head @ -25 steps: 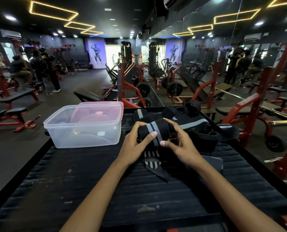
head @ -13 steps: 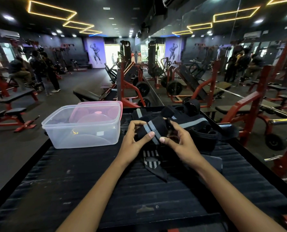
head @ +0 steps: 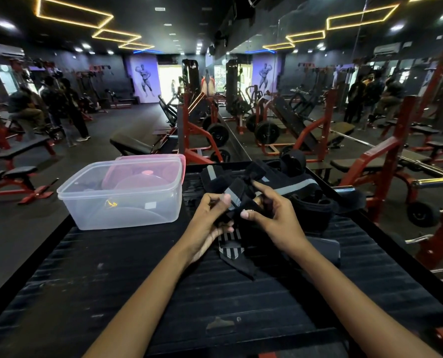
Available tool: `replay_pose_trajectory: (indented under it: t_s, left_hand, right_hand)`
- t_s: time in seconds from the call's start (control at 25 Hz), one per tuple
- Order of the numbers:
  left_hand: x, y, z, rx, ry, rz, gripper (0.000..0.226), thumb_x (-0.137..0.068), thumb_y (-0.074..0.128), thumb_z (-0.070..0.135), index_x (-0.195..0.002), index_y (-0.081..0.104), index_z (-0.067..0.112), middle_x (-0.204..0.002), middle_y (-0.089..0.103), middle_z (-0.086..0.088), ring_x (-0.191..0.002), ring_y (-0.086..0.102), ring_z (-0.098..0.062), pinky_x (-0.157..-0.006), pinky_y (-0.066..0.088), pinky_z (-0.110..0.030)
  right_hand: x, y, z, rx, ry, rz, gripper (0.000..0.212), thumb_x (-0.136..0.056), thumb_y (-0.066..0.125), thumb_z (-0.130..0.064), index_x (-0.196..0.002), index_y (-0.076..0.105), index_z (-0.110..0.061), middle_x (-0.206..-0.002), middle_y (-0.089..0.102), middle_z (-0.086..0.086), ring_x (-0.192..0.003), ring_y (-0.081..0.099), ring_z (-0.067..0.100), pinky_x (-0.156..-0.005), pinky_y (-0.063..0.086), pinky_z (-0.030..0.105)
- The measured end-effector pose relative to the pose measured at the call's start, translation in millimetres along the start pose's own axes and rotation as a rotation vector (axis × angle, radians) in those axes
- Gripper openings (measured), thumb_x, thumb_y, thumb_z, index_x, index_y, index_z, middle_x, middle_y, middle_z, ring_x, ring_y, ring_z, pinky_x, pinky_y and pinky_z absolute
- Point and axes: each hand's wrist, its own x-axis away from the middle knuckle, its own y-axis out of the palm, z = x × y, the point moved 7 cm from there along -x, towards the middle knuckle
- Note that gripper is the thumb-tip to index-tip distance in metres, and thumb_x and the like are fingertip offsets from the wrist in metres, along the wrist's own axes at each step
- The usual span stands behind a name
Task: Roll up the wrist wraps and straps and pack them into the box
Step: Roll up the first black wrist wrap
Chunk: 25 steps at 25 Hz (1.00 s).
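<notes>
No legible text, brand, number or sign found in the head view. The clear rectangular plastic box (head: 119, 195), at the far left edge of the black ribbed platform (head: 215, 293), carries a small pale sticker on its front wall and a small orange mark left of it; neither resolves into characters. The black wrist wrap with grey stripes (head: 234, 196) bears stripes only, no readable lettering. The two purple wall posters (head: 144, 80) at the back of the gym show a flexing figure each; any wording on them is too small to read.
</notes>
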Motion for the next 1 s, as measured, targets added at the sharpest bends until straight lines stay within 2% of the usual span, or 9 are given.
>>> replay_pose_trajectory:
  t_s: [0.12,0.24,0.36,0.52,0.64,0.76,0.84,0.92,1.0]
  left_hand:
    - [0,0,-1,-0.181,0.045,0.023,0.041,-0.074,0.075,0.033,-0.103,0.052,0.016,-0.085,0.065,0.005,-0.065,0.059,-0.01,-0.06,0.052,-0.025]
    - [-1,-4,-1,-0.269,0.073,0.08,0.043,-0.074,0.069,0.052,-0.102,0.064,0.019,-0.087,0.071,0.003,-0.066,0.064,-0.015,-0.058,0.054,-0.028]
    - [1,-2,-3,-0.22,0.043,0.085,0.048,-0.079,0.063,0.053,-0.106,0.066,0.014,-0.09,0.073,-0.002,-0.074,0.065,-0.019,-0.059,0.055,-0.027]
    - [2,2,-5,-0.105,0.01,0.047,0.041,-0.082,0.056,0.046,-0.102,0.067,0.011,-0.087,0.071,-0.006,-0.068,0.062,-0.015,-0.059,0.053,-0.026]
    - [2,6,-7,0.005,-0.036,-0.006,0.044,-0.083,0.053,0.045,-0.1,0.067,0.007,-0.083,0.069,-0.01,-0.058,0.058,-0.014,-0.057,0.05,-0.028]
    - [3,9,-6,0.026,-0.033,-0.038,0.043,-0.086,0.051,0.042,-0.104,0.066,0.006,-0.088,0.071,-0.015,-0.061,0.061,-0.013,-0.058,0.049,-0.027]
    - [3,8,-4,0.009,-0.015,-0.037,0.039,-0.086,0.053,0.041,-0.104,0.066,0.009,-0.093,0.07,-0.014,-0.066,0.062,-0.013,-0.061,0.051,-0.027]
    - [4,3,1,-0.114,0.064,0.003,0.034,-0.084,0.058,0.04,-0.105,0.065,0.015,-0.095,0.07,-0.004,-0.076,0.065,-0.011,-0.066,0.052,-0.026]
    - [5,1,12,-0.362,0.2,0.044,0.032,-0.083,0.062,0.039,-0.106,0.063,0.016,-0.096,0.071,0.006,-0.087,0.066,-0.006,-0.075,0.051,-0.02]
  right_hand:
    - [0,-2,-1,0.001,-0.007,0.018,0.066,-0.074,0.079,-0.006,-0.133,0.054,-0.02,-0.076,0.06,-0.011,-0.08,0.06,-0.003,-0.088,0.047,0.02]
    - [-2,-6,1,0.004,-0.002,0.051,0.061,-0.07,0.083,-0.013,-0.126,0.061,-0.022,-0.073,0.059,-0.002,-0.074,0.059,0.013,-0.082,0.052,0.023]
    - [-3,-5,4,-0.109,0.06,0.027,0.057,-0.069,0.082,-0.008,-0.122,0.063,-0.02,-0.076,0.056,0.003,-0.073,0.053,0.017,-0.074,0.052,0.022]
    - [0,1,5,-0.319,0.131,-0.076,0.055,-0.073,0.074,0.005,-0.123,0.06,-0.015,-0.073,0.055,0.009,-0.077,0.061,0.026,-0.064,0.055,0.024]
    - [-1,1,-1,-0.286,0.083,-0.066,0.052,-0.073,0.075,0.003,-0.119,0.059,-0.014,-0.066,0.048,0.004,-0.063,0.056,0.014,-0.06,0.056,0.025]
    - [0,-1,-3,-0.262,0.042,-0.055,0.052,-0.073,0.075,0.003,-0.119,0.06,-0.014,-0.066,0.046,0.001,-0.057,0.049,0.006,-0.061,0.055,0.023]
    - [0,-2,-4,-0.254,0.033,-0.074,0.054,-0.074,0.073,0.007,-0.12,0.06,-0.019,-0.072,0.047,0.001,-0.058,0.051,0.004,-0.066,0.056,0.023]
    - [0,-3,-6,-0.171,0.006,-0.064,0.057,-0.076,0.071,0.01,-0.12,0.06,-0.025,-0.08,0.05,0.002,-0.063,0.055,0.004,-0.07,0.055,0.022]
    - [0,-6,-4,-0.072,-0.016,0.004,0.058,-0.077,0.071,0.01,-0.119,0.059,-0.029,-0.082,0.053,0.002,-0.065,0.058,0.005,-0.07,0.055,0.023]
